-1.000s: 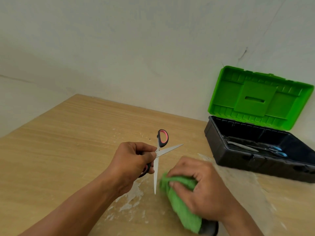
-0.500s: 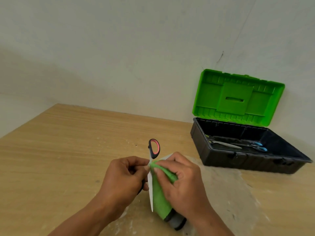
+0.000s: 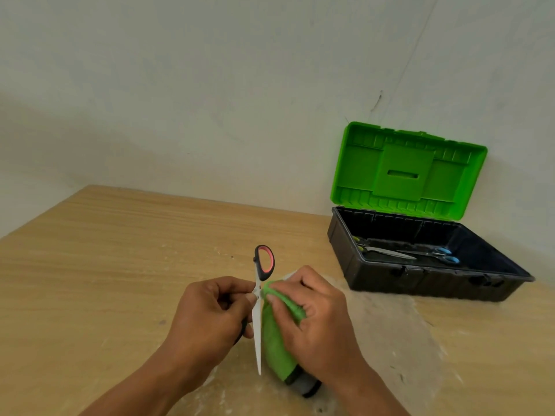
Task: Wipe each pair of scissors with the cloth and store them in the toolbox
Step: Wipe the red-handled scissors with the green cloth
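My left hand point(image 3: 210, 313) grips a pair of scissors point(image 3: 260, 283) with black and pink handles, held open above the table. One blade points down toward me and one handle loop sticks up. My right hand point(image 3: 315, 319) holds a green cloth point(image 3: 274, 334) wrapped over the other blade, which is mostly hidden, right at the pivot. The black toolbox point(image 3: 420, 277) stands open at the right with its green lid point(image 3: 408, 172) up. Inside it lie two pairs of scissors, one with blue handles point(image 3: 444, 256) and one with yellow-green handles point(image 3: 381, 250).
The wooden table point(image 3: 120, 250) meets a pale wall behind it. A worn whitish patch point(image 3: 390, 331) covers the tabletop under and right of my hands. The toolbox sits against the wall at the table's far right.
My right hand brought the green cloth up from the table onto the scissor blade near the pivot. The left hand kept its grip on the scissors.
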`<state>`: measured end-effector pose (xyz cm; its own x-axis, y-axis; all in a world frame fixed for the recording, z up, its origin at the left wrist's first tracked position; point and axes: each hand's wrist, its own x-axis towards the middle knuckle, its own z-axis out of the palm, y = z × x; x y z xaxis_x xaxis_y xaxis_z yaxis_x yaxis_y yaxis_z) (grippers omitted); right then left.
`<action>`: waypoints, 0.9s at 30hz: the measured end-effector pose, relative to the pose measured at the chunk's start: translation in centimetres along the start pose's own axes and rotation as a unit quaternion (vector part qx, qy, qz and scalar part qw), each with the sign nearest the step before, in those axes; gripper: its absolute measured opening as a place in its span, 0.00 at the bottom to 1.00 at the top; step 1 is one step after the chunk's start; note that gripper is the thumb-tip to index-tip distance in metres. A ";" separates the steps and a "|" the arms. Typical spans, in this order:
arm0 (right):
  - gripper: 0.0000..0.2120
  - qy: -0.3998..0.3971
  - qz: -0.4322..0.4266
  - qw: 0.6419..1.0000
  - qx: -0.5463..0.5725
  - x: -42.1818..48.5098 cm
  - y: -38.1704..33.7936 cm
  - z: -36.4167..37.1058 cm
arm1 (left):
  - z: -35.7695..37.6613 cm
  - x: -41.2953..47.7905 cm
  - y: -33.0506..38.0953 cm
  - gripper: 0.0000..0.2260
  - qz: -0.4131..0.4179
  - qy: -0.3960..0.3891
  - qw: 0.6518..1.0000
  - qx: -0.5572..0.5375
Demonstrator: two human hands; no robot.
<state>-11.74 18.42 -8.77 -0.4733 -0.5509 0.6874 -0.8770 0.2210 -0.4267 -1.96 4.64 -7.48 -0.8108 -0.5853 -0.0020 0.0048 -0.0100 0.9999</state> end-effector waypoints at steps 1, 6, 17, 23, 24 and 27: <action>0.07 0.018 0.008 1.000 -0.005 0.2 0.4 0.0 | 0.0 0.1 0.0 0.04 0.000 0.000 1.000 0.001; 0.07 0.052 0.050 0.997 -0.035 0.6 0.6 -0.2 | 0.1 0.0 -0.2 0.04 0.000 0.001 1.000 0.006; 0.07 -0.015 0.027 0.999 -0.021 0.4 -0.1 -0.4 | 0.0 -0.8 0.1 0.08 0.137 0.023 0.975 0.172; 0.05 -0.009 0.033 0.999 -0.043 0.7 0.5 -0.9 | 0.0 -0.9 0.0 0.12 0.227 0.019 0.939 0.259; 0.06 -0.031 0.018 0.999 -0.025 0.5 -0.1 -1.0 | -0.2 -0.9 0.1 0.14 0.228 0.015 0.939 0.256; 0.06 -0.015 0.019 0.999 -0.021 0.6 0.6 -0.9 | -0.6 -0.6 0.0 0.14 0.229 0.019 0.942 0.246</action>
<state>-12.63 18.94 -8.03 -0.5037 -0.5654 0.6532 -0.8617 0.2748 -0.4266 -1.13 4.52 -7.52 -0.7682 -0.4660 0.4389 0.0685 0.6219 0.7801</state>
